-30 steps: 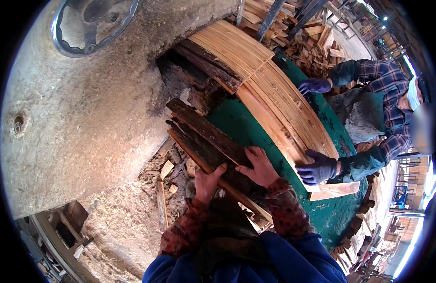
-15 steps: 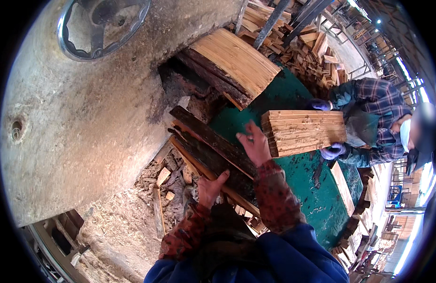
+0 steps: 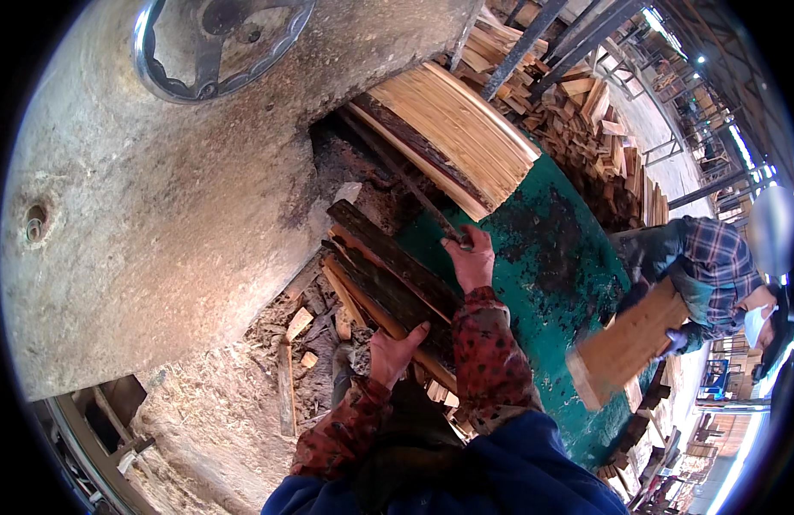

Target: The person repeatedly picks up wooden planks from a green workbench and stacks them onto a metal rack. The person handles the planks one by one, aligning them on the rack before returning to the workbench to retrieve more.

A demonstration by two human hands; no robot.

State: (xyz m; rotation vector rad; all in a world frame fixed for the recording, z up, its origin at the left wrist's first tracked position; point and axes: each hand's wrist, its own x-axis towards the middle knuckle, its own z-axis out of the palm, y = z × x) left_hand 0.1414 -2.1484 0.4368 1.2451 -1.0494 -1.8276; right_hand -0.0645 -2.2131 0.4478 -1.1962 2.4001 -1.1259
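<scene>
Several dark, bark-edged wood slabs (image 3: pixel 388 279) lie slanting in front of me. My left hand (image 3: pixel 395 354) is closed around their near edge, thumb on top, most fingers hidden. Farther right, my right hand (image 3: pixel 471 257) is wrapped round the end of a long, thin dark strip (image 3: pixel 414 190). The strip runs up and left along the barked side of a stack of sawn boards (image 3: pixel 457 129); I cannot tell whether it is wood or metal. That stack lies at the machine's edge, over the green table (image 3: pixel 543 266).
A large, dusty machine panel (image 3: pixel 173 197) with a handwheel (image 3: pixel 221 51) fills the left. At right, a masked person (image 3: pixel 714 266) in a plaid shirt holds a block of boards (image 3: pixel 629 343) over the table's edge. Wood offcuts (image 3: pixel 586 129) pile up behind; sawdust (image 3: pixel 216 429) and scraps lie below.
My right hand, open before, has closed on the thin strip. The co-worker has carried the block of boards down and right, tilting it. My left hand stays on the slabs.
</scene>
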